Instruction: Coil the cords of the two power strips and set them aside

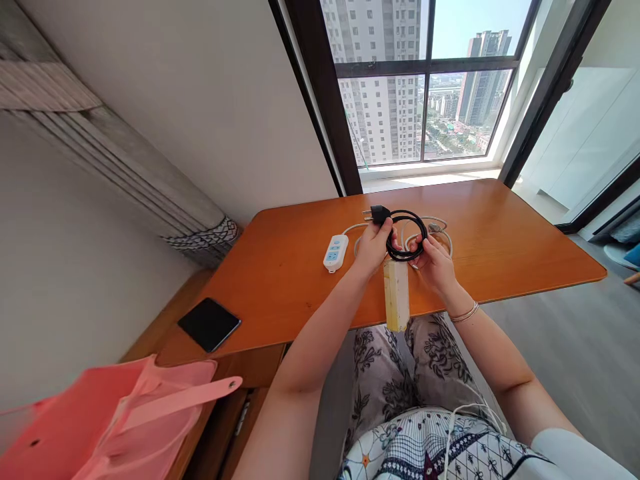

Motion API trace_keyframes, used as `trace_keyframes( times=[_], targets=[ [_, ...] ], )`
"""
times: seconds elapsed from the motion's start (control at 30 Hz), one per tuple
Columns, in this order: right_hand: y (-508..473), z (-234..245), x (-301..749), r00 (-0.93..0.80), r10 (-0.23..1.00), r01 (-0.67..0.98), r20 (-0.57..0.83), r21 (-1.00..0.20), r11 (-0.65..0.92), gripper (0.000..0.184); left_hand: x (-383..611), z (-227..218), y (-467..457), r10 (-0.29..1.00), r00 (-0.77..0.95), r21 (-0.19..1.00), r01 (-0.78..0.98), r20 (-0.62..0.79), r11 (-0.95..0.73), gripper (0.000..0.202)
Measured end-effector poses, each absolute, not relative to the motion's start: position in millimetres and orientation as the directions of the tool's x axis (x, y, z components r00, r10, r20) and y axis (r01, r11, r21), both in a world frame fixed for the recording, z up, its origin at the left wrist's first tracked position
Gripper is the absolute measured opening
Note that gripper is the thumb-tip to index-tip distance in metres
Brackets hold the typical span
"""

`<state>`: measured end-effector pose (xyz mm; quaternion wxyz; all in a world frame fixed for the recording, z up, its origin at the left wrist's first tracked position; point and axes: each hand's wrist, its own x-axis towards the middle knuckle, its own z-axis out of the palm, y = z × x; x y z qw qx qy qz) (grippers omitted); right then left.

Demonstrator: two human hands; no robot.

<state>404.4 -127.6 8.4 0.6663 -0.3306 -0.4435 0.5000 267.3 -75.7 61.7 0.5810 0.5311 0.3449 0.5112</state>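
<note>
Head view: I held a coiled black cord [407,235] over the table [500,240].
The table stood under the window [425,87]. A pink bag [100,420] lay low at my left, and a phone [209,323] lay on the ledge [165,340] beside it. A white strip [335,253] lay on the table just left of my left hand [371,248]. My left hand and right hand [436,261] were both closed on opposite sides of the coil, and the plug [377,213] stuck out past my left fingers.

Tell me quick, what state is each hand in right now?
Left hand: closed on the coiled black cable, by its plug.
Right hand: closed on the same cable's opposite side.
</note>
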Motion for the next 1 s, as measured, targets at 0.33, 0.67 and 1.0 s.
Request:
trace_keyframes(
  times=[0.33, 0.67, 1.0],
  targets=[
    [-149.2, -14.6, 405.2, -0.117, 0.959, -0.143, 0.257, -0.960, 0.240, 0.073, 269.7, 79.6, -84.3, 0.990, 0.056, 0.890, -0.447, 0.130, -0.092, 0.041],
    [-157.4, -2.9, 393.9, -0.206, 0.954, 0.147, 0.220, -0.957, 0.252, 0.074, 262.4, 98.1, -87.4, 0.984, 0.015, 0.838, -0.527, 0.176, -0.142, 0.045],
    [-144.6, 13.2, 432.8, -0.368, 0.924, 0.484, 0.100, -0.828, 0.283, 0.085, 228.7, 89.1, -90.4, 0.734, 0.527, 0.655, 0.379, 0.429, -0.654, 0.012]
  ],
)
